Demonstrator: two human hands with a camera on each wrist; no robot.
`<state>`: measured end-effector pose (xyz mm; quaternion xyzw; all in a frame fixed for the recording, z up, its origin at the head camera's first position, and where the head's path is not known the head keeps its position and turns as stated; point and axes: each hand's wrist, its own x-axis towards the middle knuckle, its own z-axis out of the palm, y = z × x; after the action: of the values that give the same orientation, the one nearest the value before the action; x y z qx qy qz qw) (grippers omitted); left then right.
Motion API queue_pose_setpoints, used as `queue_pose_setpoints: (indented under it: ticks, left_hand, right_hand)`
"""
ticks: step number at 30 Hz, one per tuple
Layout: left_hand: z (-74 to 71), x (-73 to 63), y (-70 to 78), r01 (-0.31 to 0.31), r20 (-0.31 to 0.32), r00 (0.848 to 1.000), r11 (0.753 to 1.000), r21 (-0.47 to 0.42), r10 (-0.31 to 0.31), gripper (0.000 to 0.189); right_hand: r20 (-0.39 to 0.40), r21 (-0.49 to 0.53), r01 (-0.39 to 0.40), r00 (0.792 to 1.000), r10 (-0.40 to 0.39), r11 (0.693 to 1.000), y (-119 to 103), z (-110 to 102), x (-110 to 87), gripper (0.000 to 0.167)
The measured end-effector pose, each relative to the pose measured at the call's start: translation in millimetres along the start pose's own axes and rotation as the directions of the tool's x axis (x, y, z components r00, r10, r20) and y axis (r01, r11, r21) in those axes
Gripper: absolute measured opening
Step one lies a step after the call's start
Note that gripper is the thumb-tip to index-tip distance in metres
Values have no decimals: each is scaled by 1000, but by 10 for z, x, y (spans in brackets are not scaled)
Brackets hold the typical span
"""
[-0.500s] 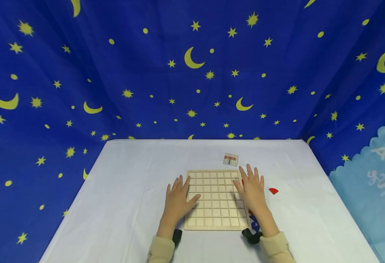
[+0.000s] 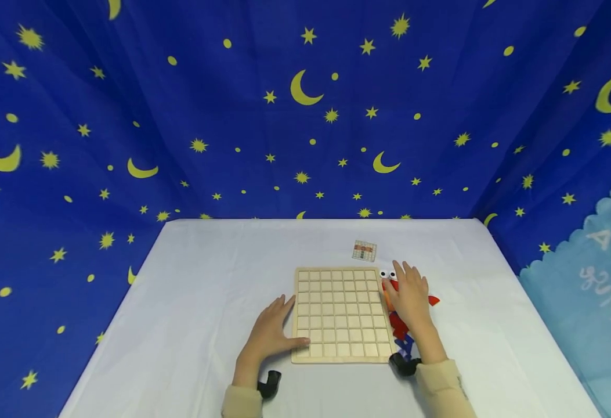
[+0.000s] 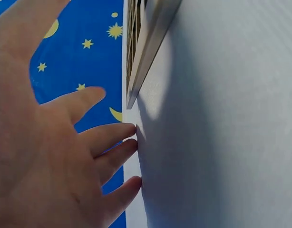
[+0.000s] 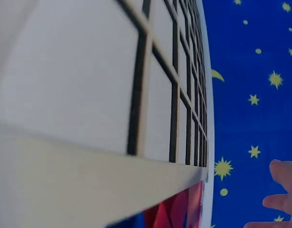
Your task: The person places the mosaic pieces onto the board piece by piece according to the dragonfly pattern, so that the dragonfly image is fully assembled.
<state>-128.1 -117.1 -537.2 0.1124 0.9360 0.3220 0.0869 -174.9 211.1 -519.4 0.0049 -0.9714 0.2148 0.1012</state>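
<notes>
Your left hand (image 2: 270,334): fingers extended, thumb spread well apart from them. Thumb reaches over the near-left corner of the wooden grid board (image 2: 342,316), index tip just beside its left edge; can't tell if either touches.

Your right hand (image 2: 412,296): fingers extended, thumb apart, above the pieces off the board's right edge. Contact there: can't tell.

Board sits between your hands. Right edge is the crowded one: eye discs (image 2: 388,274) near the far corner, red pieces (image 2: 399,326) along the side, blue pieces (image 2: 404,347) by the near corner. A red wedge (image 2: 434,300) lies further right, past your hand.

Picture card (image 2: 364,250) lies just beyond the far edge, toward the right.

Left, you've got a wide stretch of white cloth (image 2: 206,290) out to the table's side edge. Starry curtain (image 2: 305,116) rises behind the table's far edge.
</notes>
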Motion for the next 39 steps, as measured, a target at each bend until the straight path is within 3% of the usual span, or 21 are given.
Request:
queue_pose_setpoints:
  ticks: [7,16,30,35,39]
  left_hand:
    - [10,-45,-74,-39,44,998,999,-22,39,118]
    - [22,-55,-98,-81,79,994,997,11,80,125]
    - [38,-49,-155,-101,100,990,995,19,98,128]
    - [40,-49,-166,-110,109,988,994,21,107,128]
    - [27,-54,-167,-106,105,989,994,16,104,128]
  right_hand:
    - [-61,67,21,998,-17,998,135,115,96,55]
    - [18,151,-76,997,74,986,292,178,238,50]
    - [11,275,-78,997,78,958,440,256,336,45]
    - [20,327,-68,998,65,943,524,238,368,41]
    - [52,354,-20,999,2,935,600,224,405,42]
